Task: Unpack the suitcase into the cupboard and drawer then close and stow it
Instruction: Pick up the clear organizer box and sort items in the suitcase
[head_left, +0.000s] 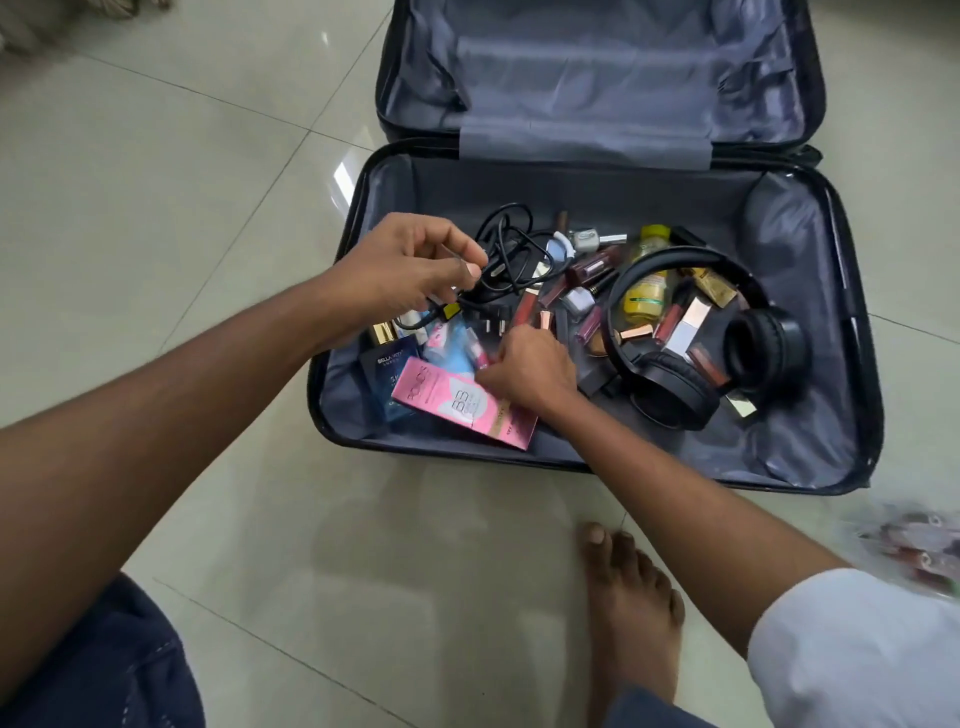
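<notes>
Head view looks down on an open suitcase (810, 457) lying flat on the tiled floor (182, 182), its lid (597, 67) folded back away from the person. The left hand (410, 265) hovers over the case's left half, its grip pinched on a black cable (511, 249) whose loops hang just beside the fingertips. The right hand (530, 371) reaches low into the case, fingers curled round a small pink tube (478, 353) next to a pink box (457, 405). A blue box (392, 379) lies just left of the pink one. Black headphones (696, 332) rest in the right half, ringed round a yellow bottle (647, 291) and amid scattered lipsticks and nail polish. A bare foot (631, 608) stands on the floor near the case's front edge.
</notes>
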